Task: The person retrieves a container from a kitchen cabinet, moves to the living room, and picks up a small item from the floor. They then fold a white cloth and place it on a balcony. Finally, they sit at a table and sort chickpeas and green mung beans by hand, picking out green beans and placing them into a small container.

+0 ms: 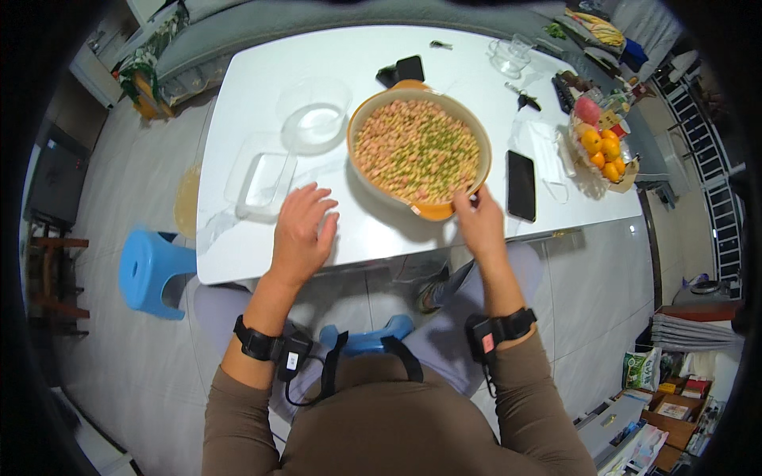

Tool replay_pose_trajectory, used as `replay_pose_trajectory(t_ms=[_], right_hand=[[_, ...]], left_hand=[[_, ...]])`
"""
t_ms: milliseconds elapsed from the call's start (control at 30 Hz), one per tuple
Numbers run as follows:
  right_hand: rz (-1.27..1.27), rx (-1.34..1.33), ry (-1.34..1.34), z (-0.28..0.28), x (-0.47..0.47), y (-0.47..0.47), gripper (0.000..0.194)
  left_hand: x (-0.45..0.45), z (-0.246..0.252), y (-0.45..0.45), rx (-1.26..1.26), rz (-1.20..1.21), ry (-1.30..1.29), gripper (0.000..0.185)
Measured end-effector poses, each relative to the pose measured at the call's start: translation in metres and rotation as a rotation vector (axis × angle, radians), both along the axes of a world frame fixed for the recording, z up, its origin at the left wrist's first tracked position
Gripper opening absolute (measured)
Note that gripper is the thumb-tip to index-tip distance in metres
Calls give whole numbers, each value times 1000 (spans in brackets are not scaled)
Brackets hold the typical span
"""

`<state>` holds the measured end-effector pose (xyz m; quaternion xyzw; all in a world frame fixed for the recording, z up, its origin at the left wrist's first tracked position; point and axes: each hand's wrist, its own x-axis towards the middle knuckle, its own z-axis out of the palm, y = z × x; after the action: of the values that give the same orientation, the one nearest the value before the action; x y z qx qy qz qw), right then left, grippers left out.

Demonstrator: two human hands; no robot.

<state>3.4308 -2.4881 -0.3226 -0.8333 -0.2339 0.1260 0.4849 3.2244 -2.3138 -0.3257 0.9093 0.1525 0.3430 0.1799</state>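
A large orange-handled bowl (433, 212), pale inside, stands on the white table. It holds a mix of pinkish, yellowish and green beans or similar legumes (417, 149). My right hand (481, 223) pinches the bowl's near right rim, thumb on the inner side and fingers along the outside. My left hand (303, 229) is held with its fingers apart and nothing in it, at the near corner of a clear rectangular plastic container (262, 178); I cannot tell whether they touch. Behind that container is a clear round container (315, 119), left of the bowl.
Right of the bowl lie a black smartphone (521, 185), a white face mask (547, 149), keys (527, 101) and a fruit basket (601, 149). Another dark phone (411, 68) lies behind the bowl, glassware (511, 56) at the far right. A blue stool (149, 271) stands left of the table.
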Motion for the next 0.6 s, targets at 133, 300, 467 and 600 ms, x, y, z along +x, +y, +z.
replay_pose_trajectory(t_ms=[133, 300, 467, 600], right_hand=[[-13, 38, -15, 7, -17, -2, 46], [62, -51, 6, 9, -23, -16, 63], [-76, 147, -160, 6, -6, -17, 36], [-29, 200, -530, 11, 5, -8, 26]], left_hand=[[29, 15, -16, -25, -106, -9, 28], [46, 29, -29, 124, -175, 92, 34], [53, 28, -30, 17, -290, 107, 29], [49, 34, -24, 8, -311, 62, 24]])
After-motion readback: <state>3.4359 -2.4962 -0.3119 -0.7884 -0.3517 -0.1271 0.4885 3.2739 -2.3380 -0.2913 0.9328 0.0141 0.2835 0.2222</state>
